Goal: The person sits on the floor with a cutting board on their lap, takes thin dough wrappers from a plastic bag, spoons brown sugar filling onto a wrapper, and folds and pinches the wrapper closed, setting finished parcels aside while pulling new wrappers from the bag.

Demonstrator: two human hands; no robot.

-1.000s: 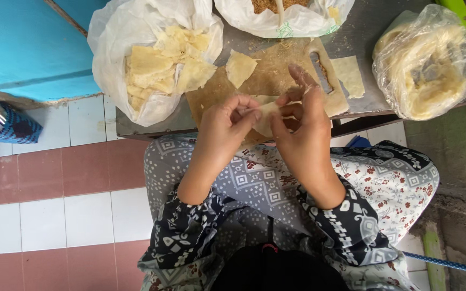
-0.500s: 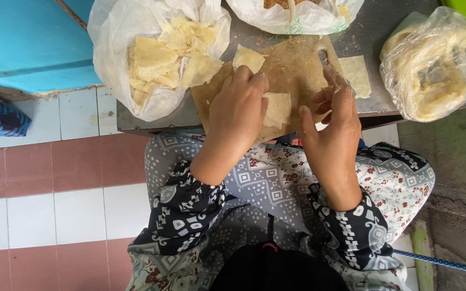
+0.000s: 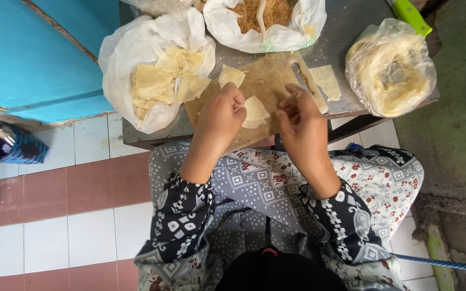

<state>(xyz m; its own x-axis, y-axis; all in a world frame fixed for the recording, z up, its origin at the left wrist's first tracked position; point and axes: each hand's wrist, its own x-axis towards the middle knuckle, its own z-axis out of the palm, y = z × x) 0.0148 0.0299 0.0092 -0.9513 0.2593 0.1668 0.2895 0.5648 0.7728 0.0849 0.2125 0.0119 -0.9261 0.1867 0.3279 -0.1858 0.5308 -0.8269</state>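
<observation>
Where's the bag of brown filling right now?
In the head view, the white bag of brown filling sits at the top centre of the table, just beyond the wooden cutting board, right of the bag of pastry sheets.

Three plastic bags (image 3: pixel 152 70), one wooden board (image 3: pixel 268 81), three loose wrapper pieces (image 3: pixel 232 75), two hands (image 3: pixel 219 116).

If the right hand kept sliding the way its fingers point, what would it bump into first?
The right hand points up the wooden cutting board. It would probably first reach the board's handle slot, then the white bag of brown crumbs. Height above the board is hard to judge.
</observation>
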